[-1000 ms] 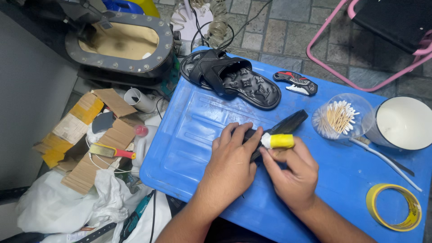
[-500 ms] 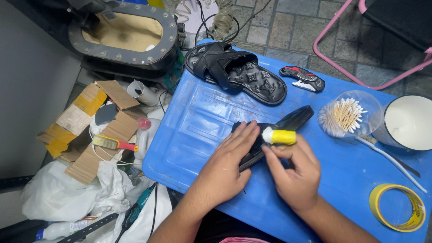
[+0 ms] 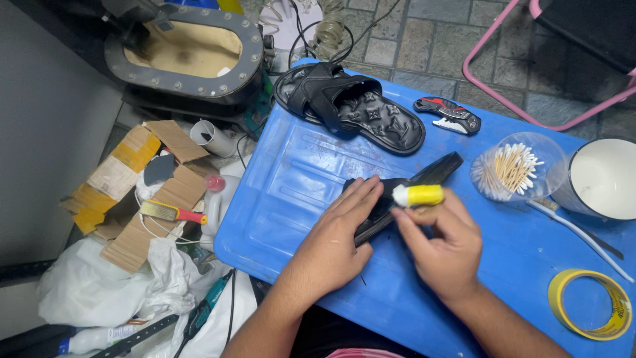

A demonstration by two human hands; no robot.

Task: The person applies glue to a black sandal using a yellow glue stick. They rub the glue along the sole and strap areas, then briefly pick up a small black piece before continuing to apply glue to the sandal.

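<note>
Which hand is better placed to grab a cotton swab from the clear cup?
Right. The right hand sits closer to the cup of cotton swabs, though it holds a yellow tube; the left hand presses the black sole.

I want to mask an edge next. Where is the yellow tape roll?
In the head view, the tape roll lies flat at the blue table's lower right corner, right of the right hand and below the white bowl.

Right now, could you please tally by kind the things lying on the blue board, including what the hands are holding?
Black sandal pieces: 2, a whole sandal and a sole under the left hand
Yellow tubes: 1, in the right hand
Folding knives: 1
Cups of cotton swabs: 1
White bowls: 1
Yellow tape rolls: 1
Total: 7
</note>
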